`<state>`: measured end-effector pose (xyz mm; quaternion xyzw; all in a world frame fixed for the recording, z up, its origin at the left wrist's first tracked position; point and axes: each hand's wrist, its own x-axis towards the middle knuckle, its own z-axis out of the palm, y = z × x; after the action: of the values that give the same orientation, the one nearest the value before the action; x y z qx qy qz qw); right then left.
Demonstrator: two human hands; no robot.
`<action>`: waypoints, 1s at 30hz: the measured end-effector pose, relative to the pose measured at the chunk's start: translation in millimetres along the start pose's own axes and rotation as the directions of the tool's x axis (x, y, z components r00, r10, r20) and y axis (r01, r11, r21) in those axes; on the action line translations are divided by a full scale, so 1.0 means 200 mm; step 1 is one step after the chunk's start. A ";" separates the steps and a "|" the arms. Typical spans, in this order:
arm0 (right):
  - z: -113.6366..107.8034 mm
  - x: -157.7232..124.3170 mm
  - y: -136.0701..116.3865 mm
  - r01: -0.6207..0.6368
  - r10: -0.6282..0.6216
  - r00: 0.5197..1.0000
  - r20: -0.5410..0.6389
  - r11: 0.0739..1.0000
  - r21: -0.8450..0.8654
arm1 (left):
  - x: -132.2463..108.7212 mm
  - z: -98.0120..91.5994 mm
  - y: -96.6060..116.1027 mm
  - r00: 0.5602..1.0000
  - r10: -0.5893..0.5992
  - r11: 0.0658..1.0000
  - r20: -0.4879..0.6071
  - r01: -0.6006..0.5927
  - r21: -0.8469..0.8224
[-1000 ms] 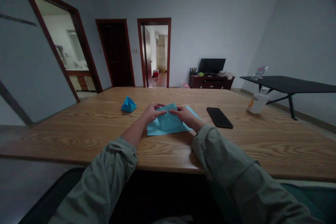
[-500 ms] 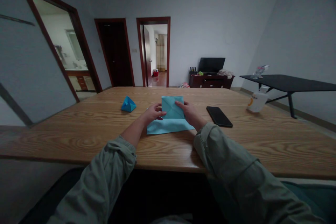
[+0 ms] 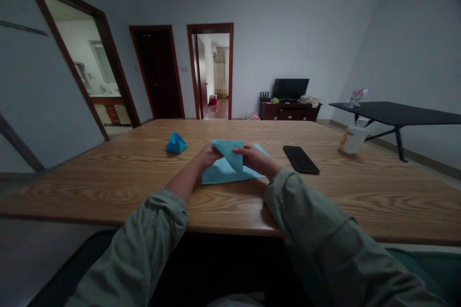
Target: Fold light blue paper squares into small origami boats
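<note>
A sheet of light blue paper [image 3: 223, 175] lies on the wooden table [image 3: 108, 192] between my hands. Its upper layer is bent into a triangular flap [image 3: 228, 154] with the point toward me. My left hand [image 3: 209, 157] pinches the flap's left end, and my right hand [image 3: 256, 159] presses its right side, with the fingers on the paper. A small blue paper pyramid [image 3: 176, 143] sits to the left of my left hand, apart from it. Part of the sheet is hidden under my hands.
A black smartphone [image 3: 301, 159] lies to the right of the paper, and a white bottle [image 3: 353, 139] stands further right near the table edge. Beyond stand a black side table [image 3: 389, 110] and a dark sideboard [image 3: 290, 112] with a monitor. The near table edge runs under my sleeves.
The raised upper layer of paper has been bent from a rectangular shape into a diagonal triangular flap. My hands have moved closer together and slightly toward me.
</note>
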<state>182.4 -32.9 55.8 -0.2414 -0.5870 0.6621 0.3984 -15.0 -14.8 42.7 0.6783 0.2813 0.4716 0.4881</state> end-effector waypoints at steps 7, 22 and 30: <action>-0.01 0.03 0.03 0.025 -0.037 0.996 -0.078 0.988 -0.153 | -0.01 0.03 -0.02 0.986 -0.137 0.989 -0.097 0.130 -0.071; -0.04 0.08 0.07 0.134 -0.275 0.935 -0.223 0.857 -0.497 | -0.02 0.06 0.02 0.968 -0.183 0.981 -0.171 0.170 -0.090; -0.02 0.05 0.03 0.106 -0.224 0.947 -0.228 0.894 -0.436 | -0.02 0.06 0.03 0.954 -0.224 0.972 -0.199 0.203 -0.121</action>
<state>179.4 -22.4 51.3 -0.3586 -0.6732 0.4447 0.4696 -6.0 -24.3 45.4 0.5649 0.3796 0.4989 0.5366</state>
